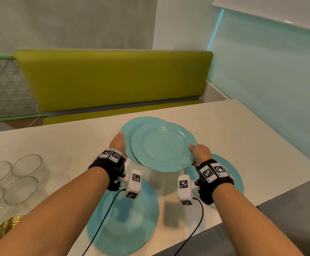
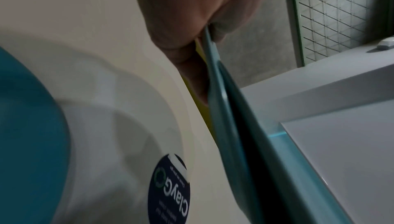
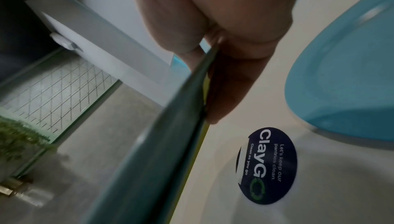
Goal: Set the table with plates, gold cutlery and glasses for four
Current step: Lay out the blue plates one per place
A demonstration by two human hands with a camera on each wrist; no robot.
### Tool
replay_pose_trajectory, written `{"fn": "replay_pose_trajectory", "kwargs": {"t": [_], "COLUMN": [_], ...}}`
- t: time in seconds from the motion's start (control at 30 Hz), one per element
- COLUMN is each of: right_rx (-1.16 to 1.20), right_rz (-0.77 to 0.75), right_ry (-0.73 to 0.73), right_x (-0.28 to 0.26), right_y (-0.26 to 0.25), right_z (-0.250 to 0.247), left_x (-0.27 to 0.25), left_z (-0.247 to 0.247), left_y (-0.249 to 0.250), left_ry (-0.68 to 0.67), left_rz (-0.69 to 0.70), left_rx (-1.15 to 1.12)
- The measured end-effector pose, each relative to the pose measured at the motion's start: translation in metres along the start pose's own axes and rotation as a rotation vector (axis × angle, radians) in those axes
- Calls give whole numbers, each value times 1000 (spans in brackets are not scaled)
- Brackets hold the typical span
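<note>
Two teal plates [image 1: 161, 146] are stacked, offset, and held tilted in the air above the white table [image 1: 242, 137]. My left hand [image 1: 119, 145] pinches the left rim of the lower plate [image 2: 213, 79], thumb on top. My right hand [image 1: 200, 154] pinches the stack's right rim [image 3: 181, 109]. Two more teal plates lie on the table: one near the front centre [image 1: 128, 222], one under my right wrist [image 1: 233, 174]. Several clear glasses [image 1: 21, 174] stand at the left. Gold cutlery [image 1: 8, 224] lies at the lower left, partly hidden by my left forearm.
A green padded bench [image 1: 113, 80] runs along the table's far side. A dark round "ClayGo" sticker [image 3: 266, 165] is on the tabletop below the held plates. The table's right edge [image 1: 298, 178] drops to a grey floor. A wire-mesh panel [image 1: 2, 85] stands at the far left.
</note>
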State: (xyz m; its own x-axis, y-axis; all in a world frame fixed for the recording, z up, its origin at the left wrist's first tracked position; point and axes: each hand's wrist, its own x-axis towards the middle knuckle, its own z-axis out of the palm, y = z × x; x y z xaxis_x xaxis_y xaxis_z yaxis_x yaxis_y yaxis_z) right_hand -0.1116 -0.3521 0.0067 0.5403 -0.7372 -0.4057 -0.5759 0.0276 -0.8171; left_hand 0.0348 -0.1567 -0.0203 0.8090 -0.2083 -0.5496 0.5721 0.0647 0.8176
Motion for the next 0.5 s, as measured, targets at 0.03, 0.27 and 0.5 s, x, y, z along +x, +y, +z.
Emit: {"fn": "replay_pose_trajectory", "kwargs": {"t": [0.03, 0.27, 0.5], "right_rx": [0, 158, 276], "right_rz": [-2, 69, 131], "right_ry": [3, 63, 137], "right_x": [2, 13, 19], "right_y": [-3, -12, -15], "right_z": [-1, 1, 26], "left_x": [6, 42, 61], "left_z": [-4, -49, -96], "left_y": [3, 15, 14], "left_ry": [10, 156, 270], "left_rz": [4, 7, -32], "left_rx": [35, 123, 428]}}
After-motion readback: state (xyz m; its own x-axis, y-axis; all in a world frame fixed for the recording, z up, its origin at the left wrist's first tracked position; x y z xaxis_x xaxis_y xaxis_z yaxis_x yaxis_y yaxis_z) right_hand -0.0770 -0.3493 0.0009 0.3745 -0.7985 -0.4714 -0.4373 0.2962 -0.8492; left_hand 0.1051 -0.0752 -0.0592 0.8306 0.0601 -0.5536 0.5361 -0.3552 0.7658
